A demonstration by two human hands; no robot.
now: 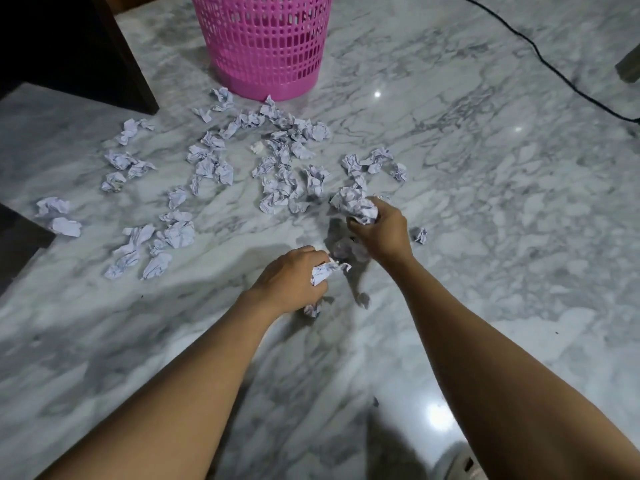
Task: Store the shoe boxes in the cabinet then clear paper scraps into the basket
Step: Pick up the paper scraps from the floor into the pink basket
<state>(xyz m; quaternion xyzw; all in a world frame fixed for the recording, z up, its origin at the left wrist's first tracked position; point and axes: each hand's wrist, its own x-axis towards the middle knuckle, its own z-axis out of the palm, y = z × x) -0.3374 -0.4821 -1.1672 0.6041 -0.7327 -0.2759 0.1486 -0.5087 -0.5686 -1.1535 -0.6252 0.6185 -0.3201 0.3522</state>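
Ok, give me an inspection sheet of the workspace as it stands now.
Surface: marble floor, glossy, with light glints.
Job's things: many crumpled paper scraps scattered on the floor in front of the pink basket, which stands upright; shoe boxes, nothing seen.
Clutter: nothing seen.
Hands: left hand grips a scrap; right hand grips a bigger bunch.
Cables: black cable lies across the floor right of the basket, apart from the scraps.
Surroundings: dark furniture at left.
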